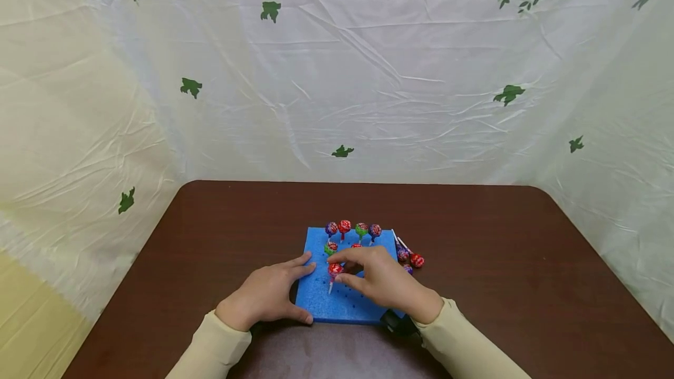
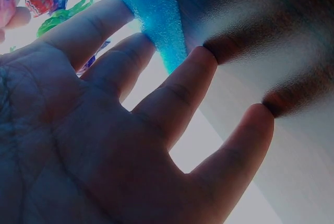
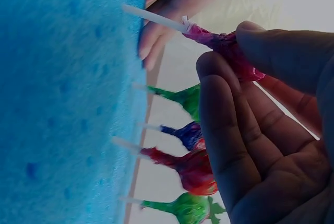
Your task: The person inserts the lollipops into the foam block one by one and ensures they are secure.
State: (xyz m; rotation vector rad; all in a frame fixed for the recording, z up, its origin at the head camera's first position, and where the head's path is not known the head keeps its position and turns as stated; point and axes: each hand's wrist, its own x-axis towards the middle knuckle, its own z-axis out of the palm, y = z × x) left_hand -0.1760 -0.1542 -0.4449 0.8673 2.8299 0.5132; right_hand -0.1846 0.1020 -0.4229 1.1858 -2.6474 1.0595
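Your right hand (image 1: 387,279) pinches a red-and-pink lollipop (image 1: 335,270) between thumb and fingers, over the left part of the blue foam board (image 1: 342,309). The head view shows a far row of four upright lollipops (image 1: 344,226), with a green-wrapped lollipop (image 1: 330,248) nearer you on the left, and loose lollipops (image 1: 417,260) lying on the table (image 1: 500,262) to the board's right; neither wrist view shows that loose group. Your left hand (image 1: 271,297) is spread at the board's left edge; only the left wrist view shows its palm, with fingers fanned apart. The right wrist view reveals what the head view leaves small: your pinched lollipop's white stick (image 3: 156,19) reaches towards the board, though you cannot tell whether its tip has entered.
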